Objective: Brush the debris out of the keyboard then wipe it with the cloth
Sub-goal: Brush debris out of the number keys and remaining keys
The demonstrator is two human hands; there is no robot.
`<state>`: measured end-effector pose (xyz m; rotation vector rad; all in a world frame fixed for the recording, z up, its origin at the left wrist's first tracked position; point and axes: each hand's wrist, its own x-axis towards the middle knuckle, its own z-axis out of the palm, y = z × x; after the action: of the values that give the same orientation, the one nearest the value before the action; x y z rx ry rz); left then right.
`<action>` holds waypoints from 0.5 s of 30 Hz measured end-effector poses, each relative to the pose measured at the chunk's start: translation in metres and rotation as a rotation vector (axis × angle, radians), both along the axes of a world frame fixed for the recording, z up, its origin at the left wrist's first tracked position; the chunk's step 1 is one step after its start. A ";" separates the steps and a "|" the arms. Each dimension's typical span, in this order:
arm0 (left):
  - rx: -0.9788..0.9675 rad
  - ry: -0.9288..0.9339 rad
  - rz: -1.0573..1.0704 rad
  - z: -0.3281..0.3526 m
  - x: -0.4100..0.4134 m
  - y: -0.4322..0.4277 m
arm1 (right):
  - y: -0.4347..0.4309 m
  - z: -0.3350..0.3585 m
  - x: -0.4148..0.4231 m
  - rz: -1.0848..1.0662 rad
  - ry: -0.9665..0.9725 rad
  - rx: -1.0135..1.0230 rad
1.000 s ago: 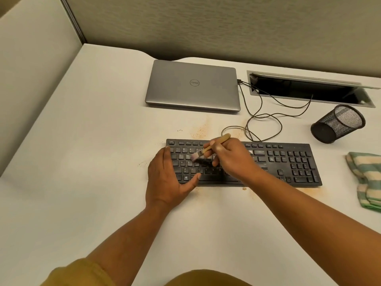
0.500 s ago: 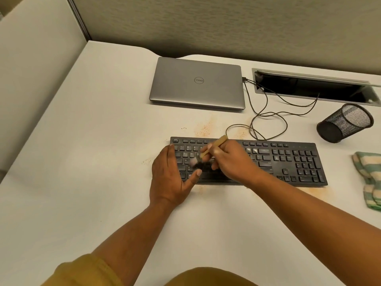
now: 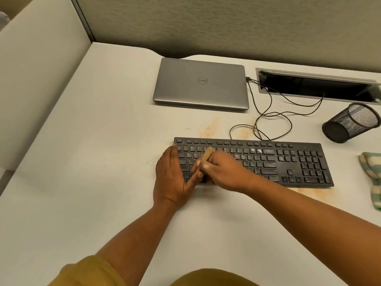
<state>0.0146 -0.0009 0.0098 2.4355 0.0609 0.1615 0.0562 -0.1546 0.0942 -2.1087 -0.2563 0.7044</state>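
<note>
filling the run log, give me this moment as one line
step: brushing | right hand: grips brush on keyboard | left hand: rests on its left end | cloth: untouched at right

The keyboard (image 3: 288,159) lies on the counter (image 3: 82,182). Behind its left half sits a laptop (image 3: 201,84). Behind its right half a cable slot (image 3: 315,85) is set into the counter, and cables (image 3: 268,120) loop between the two, reaching the keyboard's back edge. A pen cup (image 3: 350,122) lies on its side behind the keyboard's right end. A cloth (image 3: 373,178) lies to its right, apart from it. Crumbs (image 3: 208,129) are scattered just behind its left part. The left hand (image 3: 171,178) rests against its left end. The right hand (image 3: 224,172), over the left keys, holds a brush (image 3: 206,154).
</note>
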 end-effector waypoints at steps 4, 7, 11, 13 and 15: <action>-0.034 -0.020 0.000 0.001 0.001 -0.001 | 0.002 0.006 0.017 -0.260 -0.146 0.119; -0.042 -0.025 0.004 0.005 0.000 -0.002 | 0.006 0.002 0.029 -0.293 -0.222 0.077; -0.047 -0.026 0.007 0.005 -0.001 -0.002 | 0.010 -0.005 0.022 -0.018 -0.211 -0.067; -0.067 -0.015 0.007 0.005 -0.002 -0.001 | 0.004 -0.002 0.015 0.075 -0.213 -0.125; -0.078 -0.022 0.002 0.006 -0.002 0.000 | -0.007 0.006 0.007 0.167 -0.147 -0.101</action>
<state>0.0125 -0.0013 0.0155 2.3552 0.0593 0.1830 0.0633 -0.1617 0.0998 -2.2573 -0.4916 0.6718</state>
